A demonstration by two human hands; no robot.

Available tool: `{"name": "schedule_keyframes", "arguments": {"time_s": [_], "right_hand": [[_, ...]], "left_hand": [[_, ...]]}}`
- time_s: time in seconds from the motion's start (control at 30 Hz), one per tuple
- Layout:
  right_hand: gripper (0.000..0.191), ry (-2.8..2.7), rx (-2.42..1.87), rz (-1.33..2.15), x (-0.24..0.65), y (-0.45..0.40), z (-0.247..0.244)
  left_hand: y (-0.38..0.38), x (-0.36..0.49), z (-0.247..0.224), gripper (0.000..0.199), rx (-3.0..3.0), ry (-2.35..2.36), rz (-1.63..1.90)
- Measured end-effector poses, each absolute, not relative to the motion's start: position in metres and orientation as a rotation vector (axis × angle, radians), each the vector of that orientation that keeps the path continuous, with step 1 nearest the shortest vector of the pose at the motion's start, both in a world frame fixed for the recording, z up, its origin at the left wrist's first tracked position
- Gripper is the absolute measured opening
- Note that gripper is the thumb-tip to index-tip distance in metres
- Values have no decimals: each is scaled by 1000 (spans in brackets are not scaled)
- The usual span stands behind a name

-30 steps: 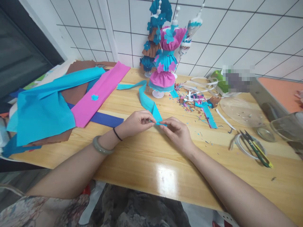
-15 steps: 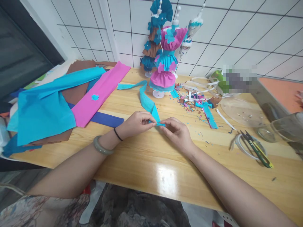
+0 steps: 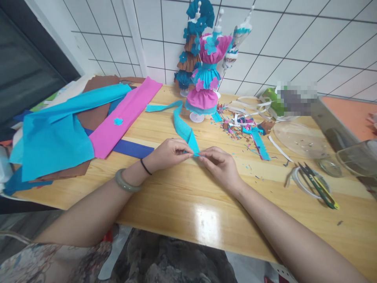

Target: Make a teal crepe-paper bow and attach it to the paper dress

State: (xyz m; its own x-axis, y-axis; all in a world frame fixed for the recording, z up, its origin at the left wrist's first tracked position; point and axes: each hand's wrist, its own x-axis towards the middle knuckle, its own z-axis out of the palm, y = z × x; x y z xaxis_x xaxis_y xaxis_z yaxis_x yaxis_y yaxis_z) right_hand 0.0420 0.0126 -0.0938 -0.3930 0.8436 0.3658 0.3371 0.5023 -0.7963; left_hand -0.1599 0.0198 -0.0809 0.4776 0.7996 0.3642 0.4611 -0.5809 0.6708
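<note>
A long turquoise strip of crepe paper or thin fabric (image 3: 183,127) winds across the wooden table toward me. My left hand (image 3: 171,153) pinches its near end between thumb and fingers. Close beside it, my right hand (image 3: 220,165) pinches the same end from the right, fingertips almost meeting the left ones. The gripped edge looks narrow and folded, partly covered by my fingers. Behind the strip stands a small dress form (image 3: 205,74) in a pink and turquoise ruffled dress with flower cut-outs.
Pink (image 3: 126,118) and turquoise sheets (image 3: 55,145) lie piled at left. Another dress form (image 3: 188,59) in teal and brown stands at the back. Right of centre are scraps (image 3: 235,125), thread snips (image 3: 319,186), a tape roll (image 3: 297,181) and a clear jar (image 3: 357,157).
My fingertips have shifted slightly along the strip's end, and less of the folded edge shows between them. Everything else stays in place.
</note>
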Motion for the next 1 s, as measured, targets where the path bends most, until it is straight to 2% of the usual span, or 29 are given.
{"name": "schedule_keyframes", "arguments": {"time_s": [0.33, 0.7, 1.0], "right_hand": [[10, -1922, -982, 820, 42, 13, -93], [16, -1684, -1038, 1043, 46, 14, -97], [10, -1592, -1058, 1127, 46, 15, -92]], "left_hand": [[20, -159, -82, 15, 2238, 1082, 892], [16, -158, -75, 18, 1786, 1171, 945], [17, -160, -78, 17, 1667, 1075, 1014]]}}
